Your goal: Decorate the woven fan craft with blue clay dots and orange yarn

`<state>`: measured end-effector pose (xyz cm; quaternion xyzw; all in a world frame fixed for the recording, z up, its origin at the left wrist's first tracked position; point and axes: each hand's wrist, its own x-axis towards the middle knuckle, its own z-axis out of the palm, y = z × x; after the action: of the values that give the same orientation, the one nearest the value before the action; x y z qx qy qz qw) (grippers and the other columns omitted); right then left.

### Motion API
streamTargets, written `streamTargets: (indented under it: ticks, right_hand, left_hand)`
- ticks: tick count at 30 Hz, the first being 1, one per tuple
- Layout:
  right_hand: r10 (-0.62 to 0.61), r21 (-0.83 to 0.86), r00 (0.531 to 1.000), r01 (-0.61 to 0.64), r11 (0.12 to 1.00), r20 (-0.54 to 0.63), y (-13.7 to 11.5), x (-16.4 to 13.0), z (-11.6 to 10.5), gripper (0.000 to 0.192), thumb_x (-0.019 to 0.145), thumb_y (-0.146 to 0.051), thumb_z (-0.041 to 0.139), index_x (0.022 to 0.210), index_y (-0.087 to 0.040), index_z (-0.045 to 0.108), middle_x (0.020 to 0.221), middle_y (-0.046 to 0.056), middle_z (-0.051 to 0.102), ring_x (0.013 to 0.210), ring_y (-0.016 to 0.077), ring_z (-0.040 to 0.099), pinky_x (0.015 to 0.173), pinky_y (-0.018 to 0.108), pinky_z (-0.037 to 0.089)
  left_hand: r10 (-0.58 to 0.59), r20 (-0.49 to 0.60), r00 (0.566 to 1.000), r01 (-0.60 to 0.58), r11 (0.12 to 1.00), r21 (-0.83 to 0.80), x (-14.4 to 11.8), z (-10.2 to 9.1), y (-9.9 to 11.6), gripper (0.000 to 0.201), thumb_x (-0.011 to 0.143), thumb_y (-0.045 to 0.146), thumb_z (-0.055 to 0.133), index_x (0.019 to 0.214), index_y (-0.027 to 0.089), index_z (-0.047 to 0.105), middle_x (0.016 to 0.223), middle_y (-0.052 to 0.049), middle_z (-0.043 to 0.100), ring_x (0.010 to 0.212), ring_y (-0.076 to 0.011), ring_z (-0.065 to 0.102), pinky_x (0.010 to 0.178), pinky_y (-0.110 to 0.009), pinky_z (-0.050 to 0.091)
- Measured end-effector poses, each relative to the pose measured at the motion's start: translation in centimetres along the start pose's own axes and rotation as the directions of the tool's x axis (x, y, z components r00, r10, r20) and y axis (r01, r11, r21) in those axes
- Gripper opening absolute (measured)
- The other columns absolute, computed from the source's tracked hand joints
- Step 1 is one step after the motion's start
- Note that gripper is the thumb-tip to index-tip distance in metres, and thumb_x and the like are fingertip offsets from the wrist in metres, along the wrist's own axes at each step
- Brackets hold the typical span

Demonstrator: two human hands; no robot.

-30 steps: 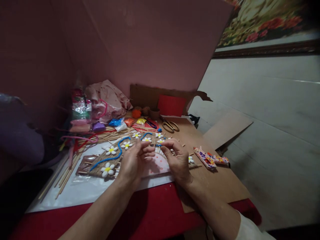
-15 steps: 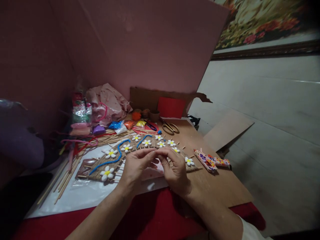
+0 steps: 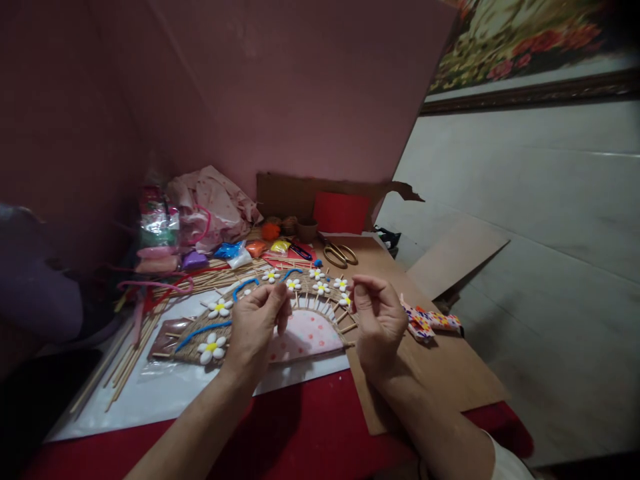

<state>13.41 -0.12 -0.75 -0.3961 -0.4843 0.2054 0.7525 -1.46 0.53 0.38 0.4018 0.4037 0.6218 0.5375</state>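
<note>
A fan-shaped piece of twine woven over thin sticks (image 3: 189, 354) lies on the table, with pink dotted fabric (image 3: 311, 335) at its inner curve. White daisies with yellow centres (image 3: 211, 348) and a wavy blue clay strand (image 3: 205, 330) decorate the twine. Above its left-middle part is my left hand (image 3: 256, 330), thumb and fingers pinched. Over the right end, my right hand (image 3: 379, 323) is also pinched, well apart from the left. Whatever either pinch holds is too small or hidden to make out. Both hands cover parts of the fan.
Gold-handled scissors (image 3: 340, 254) rest on brown cardboard (image 3: 440, 373), near a flower-patterned cloth item (image 3: 423, 323). Clay packets (image 3: 229, 250), an orange pompom (image 3: 271, 231) and a small pot (image 3: 307, 231) stand behind. Loose sticks (image 3: 123, 367) lie at left on a white sheet (image 3: 165, 400).
My hands were together over the fan's middle. They have moved apart, left hand leftward and right hand rightward and up, uncovering the pink fabric and the inner sticks.
</note>
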Motion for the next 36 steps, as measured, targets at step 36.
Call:
streamTargets:
  ticks: [36]
  right_hand:
    - [0.231, -0.656, 0.650, 0.546, 0.521, 0.724, 1.8, 4.0, 2.6, 0.020, 0.075, -0.010, 0.051, 0.080, -0.021, 0.067, 0.083, 0.005, 0.067, 0.081, 0.0190, 0.058, 0.067, 0.028, 0.040]
  left_hand:
    - [-0.060, -0.145, 0.988, 0.038, 0.987, -0.154, 0.4, -0.1, 0.6, 0.035, 0.053, 0.029, 0.079, 0.079, 0.013, 0.062, 0.063, -0.002, 0.066, 0.046, -0.0078, 0.052, 0.044, -0.018, 0.038]
